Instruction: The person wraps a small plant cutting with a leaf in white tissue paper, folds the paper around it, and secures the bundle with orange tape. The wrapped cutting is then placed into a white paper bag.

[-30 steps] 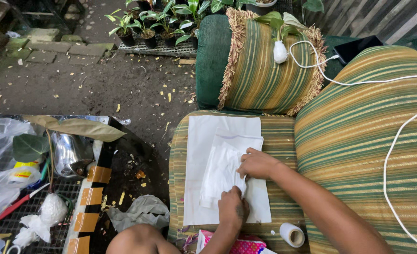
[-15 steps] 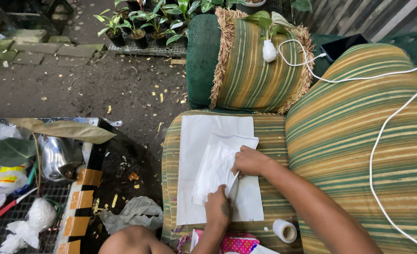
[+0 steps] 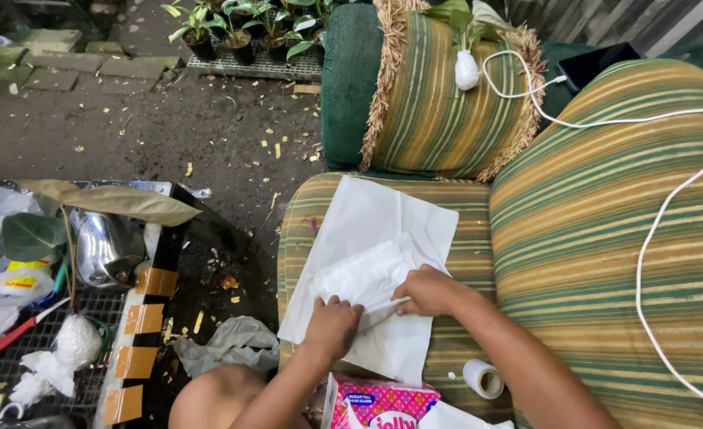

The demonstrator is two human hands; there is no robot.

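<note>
Centre frame, on a striped sofa seat (image 3: pixel 470 238): white tissue sheet (image 3: pixel 363 278) atop white paper (image 3: pixel 375 218); left hand (image 3: pixel 331 326) pressing it flat, fingers loosely curled; right hand (image 3: pixel 431 290) pinching a thin white stick (image 3: pixel 383 305); pink tissue box (image 3: pixel 379 401) at lower edge; tape roll (image 3: pixel 482 377) lower right.

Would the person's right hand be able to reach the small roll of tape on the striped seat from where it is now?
Probably yes. The roll of tape lies uncovered on the striped seat, just below the right hand, which rests on the white sheet; nothing lies between them.
</note>
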